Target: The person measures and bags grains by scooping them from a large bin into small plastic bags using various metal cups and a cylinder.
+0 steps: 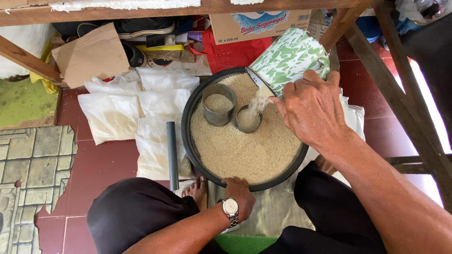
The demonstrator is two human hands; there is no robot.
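Right hand: the right hand (313, 106) reaches in from the lower right, forearm slanting up across the lap, fingers (301, 83) closed over the rim of a green-and-white marbled enamel mug (287, 59), gripping it tilted mouth-down.
Mug: held above the far right edge of the basin, rice spilling from its lip in a thin stream.
Small tin: a low round metal tin (248, 119) sits in the rice directly under the stream, part filled.
Tall tin: a taller metal tin (219, 104) stands just beside it to the left, filled with rice.
Left hand: the left hand (239, 193), a wristwatch (230, 207) on the wrist, comes from below; fingers curled shut on the near rim of the basin.
Basin: a wide black round basin (187, 123) of rice rests on the red tiled floor between the person's knees.
Packages: clear plastic bags of rice (115, 115) lie flat in a cluster left of the basin; a grey tube (172, 155) lies across them.
Box: a brown cardboard box (259, 23) with a blue and white printed panel stands behind the basin, under the wooden frame.
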